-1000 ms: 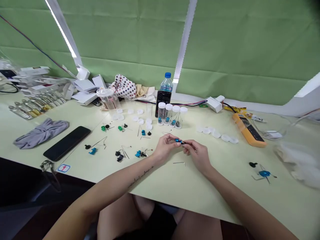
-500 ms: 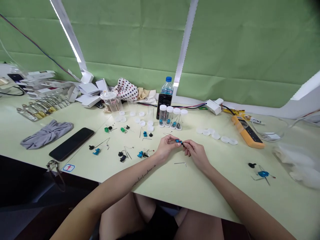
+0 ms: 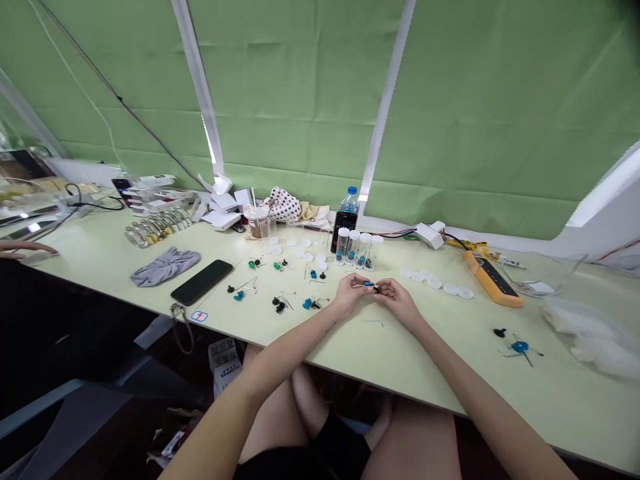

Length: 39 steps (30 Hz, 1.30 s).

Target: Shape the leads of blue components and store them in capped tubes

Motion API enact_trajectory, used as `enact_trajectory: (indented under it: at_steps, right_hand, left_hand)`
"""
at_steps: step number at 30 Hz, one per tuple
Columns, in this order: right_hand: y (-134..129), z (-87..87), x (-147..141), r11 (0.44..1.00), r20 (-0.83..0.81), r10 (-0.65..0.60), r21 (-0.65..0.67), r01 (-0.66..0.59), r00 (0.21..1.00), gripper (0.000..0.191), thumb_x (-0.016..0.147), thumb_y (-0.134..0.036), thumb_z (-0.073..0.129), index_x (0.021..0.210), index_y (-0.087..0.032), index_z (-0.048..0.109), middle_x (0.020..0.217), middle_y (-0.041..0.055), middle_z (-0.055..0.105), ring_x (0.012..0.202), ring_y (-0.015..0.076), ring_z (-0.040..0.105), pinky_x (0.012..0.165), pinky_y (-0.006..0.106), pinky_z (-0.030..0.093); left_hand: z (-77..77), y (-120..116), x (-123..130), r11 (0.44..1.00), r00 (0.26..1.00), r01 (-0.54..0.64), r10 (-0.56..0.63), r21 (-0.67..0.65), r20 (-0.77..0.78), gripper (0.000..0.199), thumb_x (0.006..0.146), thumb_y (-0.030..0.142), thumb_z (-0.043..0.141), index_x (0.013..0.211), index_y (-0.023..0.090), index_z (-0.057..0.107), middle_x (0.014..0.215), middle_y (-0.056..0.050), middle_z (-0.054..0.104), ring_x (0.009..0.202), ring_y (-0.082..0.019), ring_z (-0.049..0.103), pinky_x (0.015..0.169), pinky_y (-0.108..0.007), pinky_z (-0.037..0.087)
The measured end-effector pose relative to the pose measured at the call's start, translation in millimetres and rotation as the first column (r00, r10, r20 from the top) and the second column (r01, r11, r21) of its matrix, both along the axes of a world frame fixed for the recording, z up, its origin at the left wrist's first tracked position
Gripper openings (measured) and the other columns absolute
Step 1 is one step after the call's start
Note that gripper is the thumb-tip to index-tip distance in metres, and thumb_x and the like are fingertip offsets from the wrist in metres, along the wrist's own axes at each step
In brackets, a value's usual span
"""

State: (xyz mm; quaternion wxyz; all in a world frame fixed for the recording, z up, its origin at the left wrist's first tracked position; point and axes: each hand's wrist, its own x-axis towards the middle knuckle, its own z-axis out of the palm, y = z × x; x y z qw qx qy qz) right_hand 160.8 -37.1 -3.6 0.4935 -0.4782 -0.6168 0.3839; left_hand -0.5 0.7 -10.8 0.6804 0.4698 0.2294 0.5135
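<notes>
I hold a blue-and-black part [image 3: 369, 285] between left hand [image 3: 351, 295] and right hand [image 3: 399, 302], both pinched nearly closed on it, over the surface [image 3: 407, 367]; a bent rod [image 3: 373, 322] lies nearer the front edge.

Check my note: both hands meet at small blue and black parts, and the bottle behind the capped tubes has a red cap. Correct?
The bottle cap is blue, not red, as the head view shows. The rest holds: left hand and right hand meet at the blue and black parts.

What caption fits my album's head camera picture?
Fingers hold a small blue-and-black item near white-capped tubes on a table.
</notes>
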Motion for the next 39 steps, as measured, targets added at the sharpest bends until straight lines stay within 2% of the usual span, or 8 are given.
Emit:
enact_trajectory:
  at_steps: [3, 6, 10, 20, 24, 29, 39]
  right_hand:
    - [-6, 0.9, -2, 1.0, -0.04, -0.004, 0.002, 0.005, 0.999, 0.037, 0.065, -0.04, 0.072, 0.09, -0.018, 0.057, 0.087, 0.0052, 0.064, 0.083, 0.0187, 0.06, 0.078, 0.033, 0.048]
    - [-12, 0.4, -5, 1.0, -0.051, -0.02, -0.006, 0.02, 0.998, 0.036, 0.064, -0.043, 0.071, 0.086, -0.017, 0.058, 0.079, 0.0049, 0.065, 0.075, 0.0181, 0.061, 0.072, 0.033, 0.049]
    - [-16, -0.9, -9, 0.999, -0.06, -0.045, -0.019, 0.044, 0.997, 0.04, 0.062, -0.045, 0.071, 0.086, -0.014, 0.06, 0.074, 0.0047, 0.066, 0.066, 0.0167, 0.06, 0.065, 0.031, 0.05]
    - [-8, -4.7, -6, 0.999, -0.087, -0.024, -0.03, 0.022, 0.996, 0.043, 0.059, -0.046, 0.074, 0.085, -0.012, 0.065, 0.067, 0.0057, 0.067, 0.056, 0.0145, 0.059, 0.055, 0.028, 0.048]
    - [-4, -6.7, -4, 0.999, -0.089, -0.014, -0.04, 0.011, 0.996, 0.044, 0.06, -0.047, 0.073, 0.085, -0.011, 0.066, 0.072, 0.0082, 0.068, 0.053, 0.0139, 0.058, 0.051, 0.027, 0.047]
    - [-1, -7.9, -2, 0.999, -0.095, -0.005, -0.05, 0.0, 0.995, 0.043, 0.061, -0.046, 0.073, 0.086, -0.012, 0.066, 0.08, 0.01, 0.069, 0.052, 0.0124, 0.058, 0.05, 0.026, 0.047]
    - [-1, -5.1, -6, 0.998, -0.076, -0.015, -0.058, 0.011, 0.997, 0.044, 0.062, -0.05, 0.071, 0.085, -0.013, 0.065, 0.079, 0.0103, 0.069, 0.05, 0.0121, 0.055, 0.044, 0.024, 0.045]
  left_hand:
    - [-0.7, -3, 0, 0.998, 0.998, -0.047, 0.048, 0.029, -0.031, 0.036, 0.052, 0.021, 0.079, 0.079, 0.011, 0.057, 0.082, -0.007, 0.065, 0.072, -0.014, 0.061, 0.076, -0.033, 0.046]
    - [-1.7, -7, -1, 0.997, 0.998, -0.049, 0.051, 0.055, -0.036, 0.036, 0.052, 0.021, 0.078, 0.079, 0.011, 0.057, 0.083, -0.007, 0.065, 0.072, -0.014, 0.061, 0.076, -0.033, 0.046]
    - [-3.6, -9, -1, 0.995, 0.999, -0.03, 0.033, 0.095, -0.037, 0.035, 0.054, 0.021, 0.078, 0.08, 0.011, 0.057, 0.082, -0.008, 0.065, 0.071, -0.014, 0.062, 0.076, -0.034, 0.046]
    - [-8.4, -6, 1, 0.988, 0.995, -0.092, 0.096, 0.124, -0.03, 0.035, 0.052, 0.021, 0.078, 0.078, 0.01, 0.058, 0.079, -0.008, 0.065, 0.066, -0.014, 0.061, 0.072, -0.034, 0.046]
    - [-10.1, -4, 1, 0.982, 0.992, -0.116, 0.121, 0.146, -0.022, 0.035, 0.052, 0.021, 0.079, 0.078, 0.01, 0.058, 0.079, -0.008, 0.065, 0.069, -0.015, 0.061, 0.074, -0.034, 0.045]
    - [-12.1, -1, 2, 0.988, 0.995, -0.094, 0.095, 0.119, -0.001, 0.037, 0.052, 0.023, 0.079, 0.08, 0.009, 0.058, 0.079, -0.009, 0.064, 0.066, -0.015, 0.061, 0.073, -0.035, 0.045]
    - [-14.9, 5, 1, 0.995, 0.997, -0.07, 0.068, 0.075, 0.021, 0.039, 0.052, 0.023, 0.08, 0.081, 0.01, 0.058, 0.08, -0.008, 0.065, 0.068, -0.014, 0.06, 0.076, -0.035, 0.045]
